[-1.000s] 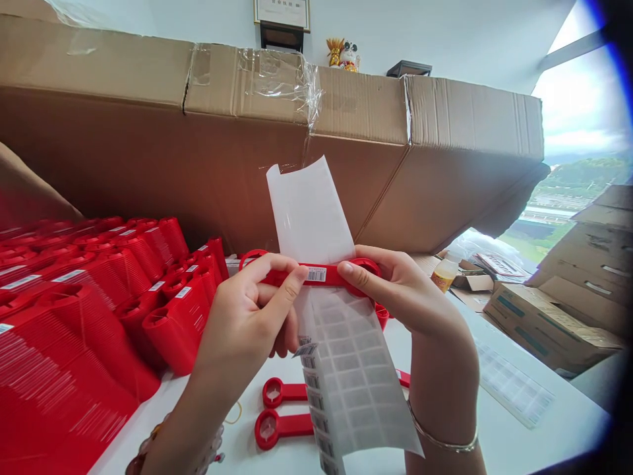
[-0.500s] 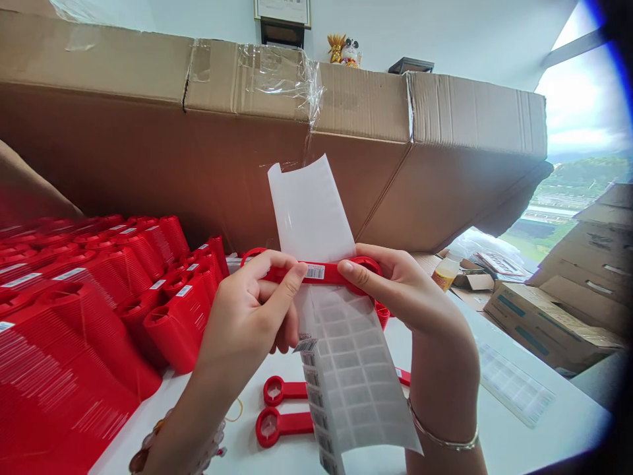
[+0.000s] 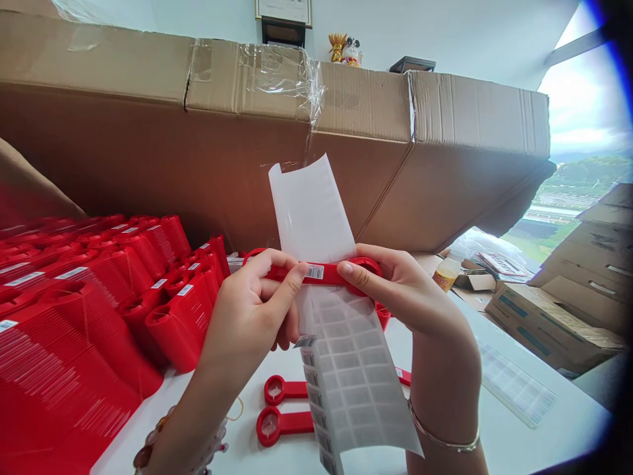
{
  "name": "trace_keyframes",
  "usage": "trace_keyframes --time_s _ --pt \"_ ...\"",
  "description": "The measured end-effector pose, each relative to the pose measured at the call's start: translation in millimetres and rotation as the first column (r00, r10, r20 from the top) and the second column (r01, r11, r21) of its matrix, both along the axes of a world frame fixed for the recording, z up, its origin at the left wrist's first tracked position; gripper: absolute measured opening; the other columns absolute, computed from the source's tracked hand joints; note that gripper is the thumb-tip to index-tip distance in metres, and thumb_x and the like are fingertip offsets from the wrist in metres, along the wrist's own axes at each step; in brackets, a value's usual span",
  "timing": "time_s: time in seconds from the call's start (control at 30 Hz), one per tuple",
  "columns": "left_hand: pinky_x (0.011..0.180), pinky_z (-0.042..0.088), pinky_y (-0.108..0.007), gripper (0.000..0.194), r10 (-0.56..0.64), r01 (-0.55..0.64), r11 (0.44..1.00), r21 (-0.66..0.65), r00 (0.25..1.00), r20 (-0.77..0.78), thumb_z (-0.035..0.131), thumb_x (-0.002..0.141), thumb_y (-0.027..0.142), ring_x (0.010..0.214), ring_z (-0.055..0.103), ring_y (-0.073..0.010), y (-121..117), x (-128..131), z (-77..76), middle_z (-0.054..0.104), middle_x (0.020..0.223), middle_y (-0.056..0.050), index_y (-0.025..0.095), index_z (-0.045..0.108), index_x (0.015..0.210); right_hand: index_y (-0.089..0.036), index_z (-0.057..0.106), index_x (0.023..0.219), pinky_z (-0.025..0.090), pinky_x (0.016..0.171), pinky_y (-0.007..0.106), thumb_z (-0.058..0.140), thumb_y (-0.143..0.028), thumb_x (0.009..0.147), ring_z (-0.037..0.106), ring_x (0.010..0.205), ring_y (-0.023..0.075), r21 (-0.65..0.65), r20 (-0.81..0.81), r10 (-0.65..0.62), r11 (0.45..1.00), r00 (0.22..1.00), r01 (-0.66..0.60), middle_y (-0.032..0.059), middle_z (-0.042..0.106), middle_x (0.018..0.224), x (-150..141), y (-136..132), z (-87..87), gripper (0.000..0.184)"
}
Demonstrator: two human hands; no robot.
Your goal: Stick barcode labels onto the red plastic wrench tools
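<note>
A red plastic tool with a ring at each end (image 3: 328, 274) is held level between my two hands. A small white barcode label (image 3: 315, 271) sits on its middle bar. My left hand (image 3: 262, 297) is closed on the tool's left part, thumb at the label's edge. My right hand (image 3: 390, 284) grips the right ring end, thumb on the front. Behind the tool hangs a long sheet of barcode labels (image 3: 353, 369), its upper end blank and curled. Whether my hidden fingers pinch this sheet, I cannot tell. Two similar red tools (image 3: 289, 422) lie below, partly covered by the sheet.
Nested stacks of red tools (image 3: 99, 284), many labelled, fill the left side of the white table (image 3: 499, 435). A large cardboard box (image 3: 237, 171) spans the back. Another label sheet (image 3: 517, 382) lies at right, near a small jar (image 3: 446, 274) and a cardboard carton (image 3: 548, 326).
Almost nothing differs. Both hands keep the same grip on the red tool, and the view has shifted very slightly.
</note>
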State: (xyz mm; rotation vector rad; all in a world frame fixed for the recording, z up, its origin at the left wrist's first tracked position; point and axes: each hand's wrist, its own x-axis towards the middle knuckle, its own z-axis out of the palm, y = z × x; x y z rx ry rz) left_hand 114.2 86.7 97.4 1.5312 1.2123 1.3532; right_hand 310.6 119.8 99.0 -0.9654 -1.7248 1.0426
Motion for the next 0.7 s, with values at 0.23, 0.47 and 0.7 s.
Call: trace_keyframes --time_s 0.23,0.47,0.7 --pt "0.038 0.035 -0.014 0.037 0.068 -0.067 0.998 0.019 0.997 -0.037 0.068 0.096 0.042 0.037 0.046 -0.0080 11.8 -1.3 -8.4 0.056 0.040 0.010 0.025 0.041 0.076 -0.021 0.074 0.089 0.049 0.061 0.025 0.079 -0.052 0.086 0.061 0.075 0.0168 0.015 -0.031 0.018 1.000 0.999 -0.018 0.0025 0.067 0.082 -3.4 1.3 -0.6 0.032" --pt "0.035 0.036 -0.020 0.029 0.143 -0.168 0.978 0.122 0.971 0.192 0.062 0.097 0.049 0.036 0.045 -0.0118 -6.7 -10.0 2.6 0.052 0.048 0.013 0.030 0.040 0.097 -0.020 0.074 0.095 0.049 0.054 0.024 0.074 -0.063 0.087 0.059 0.067 0.0144 -0.031 -0.036 -0.032 0.999 0.999 0.030 0.0033 0.068 0.082 -4.0 9.0 -4.3 0.044" --pt "0.092 0.055 -0.042 0.058 0.610 -0.481 0.565 0.670 0.791 0.054 0.081 0.083 0.035 0.110 0.057 -0.0255 5.0 -7.1 -14.7 0.046 0.125 -0.008 0.030 0.031 0.111 -0.021 0.073 0.094 0.052 0.059 0.025 0.073 -0.063 0.088 0.062 0.073 0.0166 -0.037 -0.045 -0.008 0.999 0.999 0.006 0.0032 0.066 0.082 -5.2 -0.6 1.0 0.043"
